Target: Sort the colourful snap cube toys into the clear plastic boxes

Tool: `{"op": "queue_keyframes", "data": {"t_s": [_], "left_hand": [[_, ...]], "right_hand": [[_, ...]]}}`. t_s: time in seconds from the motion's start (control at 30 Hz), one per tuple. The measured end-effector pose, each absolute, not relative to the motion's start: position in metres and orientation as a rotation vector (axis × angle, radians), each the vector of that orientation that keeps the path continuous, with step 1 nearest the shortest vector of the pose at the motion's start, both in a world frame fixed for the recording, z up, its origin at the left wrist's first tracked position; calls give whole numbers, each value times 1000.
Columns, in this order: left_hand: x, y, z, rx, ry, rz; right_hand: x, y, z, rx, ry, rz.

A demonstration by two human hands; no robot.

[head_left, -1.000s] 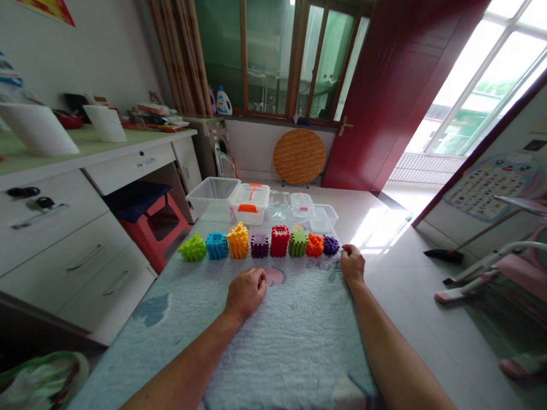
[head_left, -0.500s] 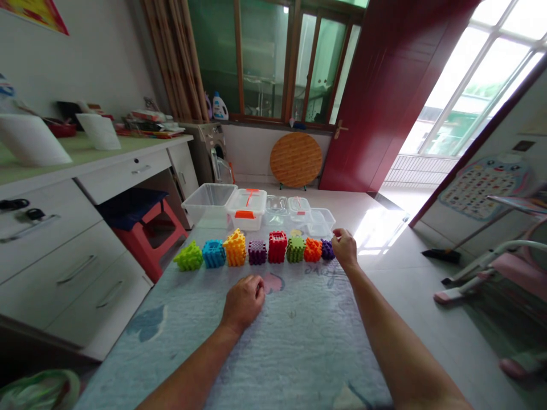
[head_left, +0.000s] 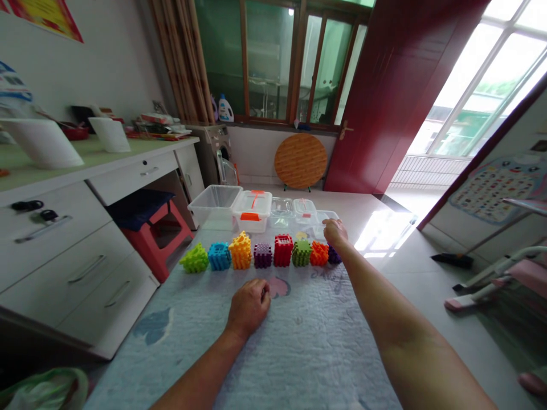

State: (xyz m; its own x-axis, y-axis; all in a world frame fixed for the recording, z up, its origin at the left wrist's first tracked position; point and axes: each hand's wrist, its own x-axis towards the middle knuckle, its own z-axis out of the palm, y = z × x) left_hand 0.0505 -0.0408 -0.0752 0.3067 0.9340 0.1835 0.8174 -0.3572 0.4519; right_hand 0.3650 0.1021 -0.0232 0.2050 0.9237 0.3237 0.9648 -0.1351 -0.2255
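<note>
My left hand [head_left: 249,306] rests on the cloth-covered table, its fingers curled closed with nothing seen in them. My right hand [head_left: 335,232] reaches to the row's right end, fingers bent together over the near side of a shallow clear container [head_left: 321,218]; whether they grip it is hidden. Partly behind that wrist sits a dark purple block [head_left: 334,255]. Leftward from it stand bumpy plastic blocks: orange [head_left: 319,253], green [head_left: 301,253], red [head_left: 283,250], purple [head_left: 262,255], yellow [head_left: 240,251], blue [head_left: 219,256] and lime [head_left: 195,258].
Behind the blocks stand an open clear bin [head_left: 215,199], a lidded box with orange latches [head_left: 253,212] and smaller clear containers [head_left: 282,212], [head_left: 305,210]. A red stool [head_left: 156,239] and a white desk [head_left: 89,250] flank the table's left side.
My right hand has moved forward and slightly left, from beside the dark purple block to the shallow clear container. The left hand keeps its place on the table; the view has shifted slightly.
</note>
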Motion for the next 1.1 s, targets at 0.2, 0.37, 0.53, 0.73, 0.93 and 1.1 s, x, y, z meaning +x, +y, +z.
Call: {"op": "queue_keyframes", "data": {"t_s": [0.2,0.37,0.53,0.73,0.93,1.1], "left_hand": [[50,-40,-76,2300,1596,623],[50,-41,-75,2294,1598,622],[50,-41,-77,2304,1595,628],[49,-41,-77,2285,1591,640],[47,-40,-75,2175,1533,723],[38,-41,-77,2088,1225,981]], "right_hand": [[360,96,-25,-2143,-1764,-215],[356,78,-10,-2091,-1722,-316],[345,28,26,-1910,-1671,-468],[304,-75,68,-1553,-1900,-465],[251,-121,43,-1480,-2258,-227],[226,-117,11,-1547,-2355,-72]]}}
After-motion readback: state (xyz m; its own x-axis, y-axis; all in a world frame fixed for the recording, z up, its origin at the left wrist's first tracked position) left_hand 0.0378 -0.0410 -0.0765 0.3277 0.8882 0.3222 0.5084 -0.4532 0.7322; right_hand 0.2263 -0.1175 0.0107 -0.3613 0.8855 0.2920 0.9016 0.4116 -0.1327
